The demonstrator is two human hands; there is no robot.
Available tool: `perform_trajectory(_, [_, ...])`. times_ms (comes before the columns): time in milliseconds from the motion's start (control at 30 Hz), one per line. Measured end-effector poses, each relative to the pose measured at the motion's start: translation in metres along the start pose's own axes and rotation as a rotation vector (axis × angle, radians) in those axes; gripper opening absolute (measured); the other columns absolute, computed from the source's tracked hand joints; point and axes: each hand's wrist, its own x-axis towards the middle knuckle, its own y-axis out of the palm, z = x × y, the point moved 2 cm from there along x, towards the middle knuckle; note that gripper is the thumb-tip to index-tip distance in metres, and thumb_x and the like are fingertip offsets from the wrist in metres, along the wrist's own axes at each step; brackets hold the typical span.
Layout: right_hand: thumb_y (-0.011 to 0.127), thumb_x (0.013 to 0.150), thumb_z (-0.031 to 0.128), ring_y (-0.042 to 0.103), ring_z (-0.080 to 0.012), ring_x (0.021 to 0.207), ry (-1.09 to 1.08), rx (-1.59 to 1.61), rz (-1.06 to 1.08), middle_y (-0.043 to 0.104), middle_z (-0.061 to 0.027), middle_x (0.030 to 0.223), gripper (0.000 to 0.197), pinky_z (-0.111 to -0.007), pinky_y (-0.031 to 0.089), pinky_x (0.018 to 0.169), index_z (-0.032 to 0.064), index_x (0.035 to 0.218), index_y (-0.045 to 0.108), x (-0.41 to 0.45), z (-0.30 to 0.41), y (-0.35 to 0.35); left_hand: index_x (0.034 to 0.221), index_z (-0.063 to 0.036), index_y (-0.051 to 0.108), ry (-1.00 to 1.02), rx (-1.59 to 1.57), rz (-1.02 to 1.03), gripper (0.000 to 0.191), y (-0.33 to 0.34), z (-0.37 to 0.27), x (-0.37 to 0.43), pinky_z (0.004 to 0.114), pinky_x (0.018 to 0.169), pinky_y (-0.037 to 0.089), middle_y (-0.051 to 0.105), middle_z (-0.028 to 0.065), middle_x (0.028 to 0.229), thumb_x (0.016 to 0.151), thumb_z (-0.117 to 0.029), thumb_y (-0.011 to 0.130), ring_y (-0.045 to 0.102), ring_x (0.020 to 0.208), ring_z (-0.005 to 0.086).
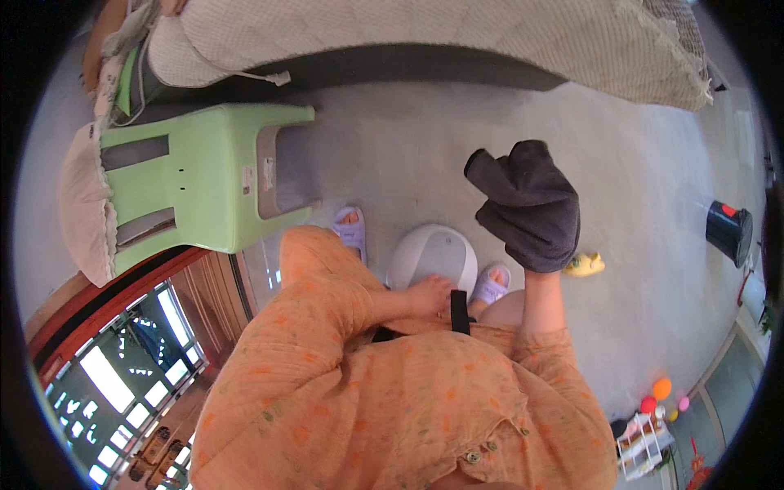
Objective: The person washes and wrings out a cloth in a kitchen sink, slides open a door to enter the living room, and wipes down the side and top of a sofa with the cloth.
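My left hand (pixel 432 295) lies palm down at the near side of a white, rounded appliance (pixel 422 251) with a grey panel. It appears to hold nothing; whether it touches the appliance is unclear. My right forearm reaches forward, and a dark grey fleece cloth (pixel 533 202) with black-bound edges covers my right hand (pixel 542 248) down to the wrist. The cloth is borne up in the air by that hand, whose fingers are hidden inside. A black strap (pixel 460 312) passes between my arms.
Left stands a light green plastic stool (pixel 202 177) with a cream cushion (pixel 86 202). Ahead is a bed with a ribbed cover (pixel 429 24). Lilac slippers (pixel 352 229) flank the appliance. Rightward are a yellow shoe (pixel 585 264), a black bin (pixel 729 233) and a white rack (pixel 643 450).
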Motion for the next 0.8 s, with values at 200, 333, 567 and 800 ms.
perform_trajectory(200, [0.071,0.054,0.001,0.055,-0.0255,0.097,-0.156,-0.183,0.113,0.059,-0.0154,0.103,0.047,-0.029,0.042,0.086,0.0014,0.100,0.061,0.021,0.000,0.002,0.091,-0.0160,0.064,0.070,-0.036,0.053,0.026,-0.010,0.006,0.014,0.042,0.080,0.035,0.055,0.0044,0.095,0.078,-0.035,0.051,0.047,0.100,0.0230])
perform_trajectory(333, [0.073,0.055,0.006,0.054,-0.0275,0.099,-0.167,-0.399,0.179,0.058,-0.0159,0.104,0.048,-0.031,0.040,0.088,0.0023,0.101,0.061,0.009,0.026,-0.013,0.089,-0.0160,0.064,0.097,-0.040,0.004,0.025,-0.021,-0.001,0.024,0.041,0.081,0.036,0.055,0.0042,0.093,0.078,-0.033,0.050,0.048,0.098,0.0229])
perform_trajectory(567, [0.069,0.058,0.002,0.054,-0.0271,0.085,-0.083,-0.154,0.131,0.059,-0.0122,0.089,0.033,-0.035,0.042,0.079,-0.0003,0.089,0.060,-0.026,-0.015,-0.039,0.088,-0.0134,0.064,0.118,-0.024,-0.012,0.026,-0.021,-0.010,0.008,0.041,0.082,0.036,0.056,0.0052,0.093,0.078,-0.034,0.051,0.048,0.098,0.0241])
perform_trajectory(800, [0.068,0.055,0.003,0.049,-0.0272,0.071,-0.227,-0.079,0.174,0.053,-0.0119,0.068,0.017,-0.033,0.040,0.065,0.0008,0.071,0.062,-0.002,-0.034,-0.034,0.090,-0.0113,0.063,0.202,-0.051,0.114,0.030,-0.003,0.001,0.006,0.042,0.080,0.039,0.057,0.0064,0.093,0.077,-0.035,0.050,0.051,0.096,0.0247])
